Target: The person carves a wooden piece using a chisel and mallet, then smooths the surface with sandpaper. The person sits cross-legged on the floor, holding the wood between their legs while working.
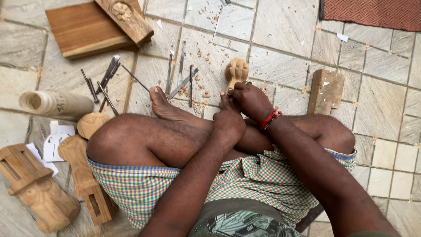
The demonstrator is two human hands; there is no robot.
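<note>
Carved wooden piece (237, 72) stands just beyond both hands, right hand (251, 100) and left hand (229, 122) gripping its lower end.

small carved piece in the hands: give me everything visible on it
The carved wooden piece is pale, unfinished-looking wood with a rounded, lobed top cut by shallow grooves. It stands roughly upright on the stone tile floor, its lower part hidden behind the right hand and left hand, which close around its base. What the hidden part looks like cannot be told. Wood chips lie scattered around it, and metal chisels lie just to its left, apart from it.
</note>
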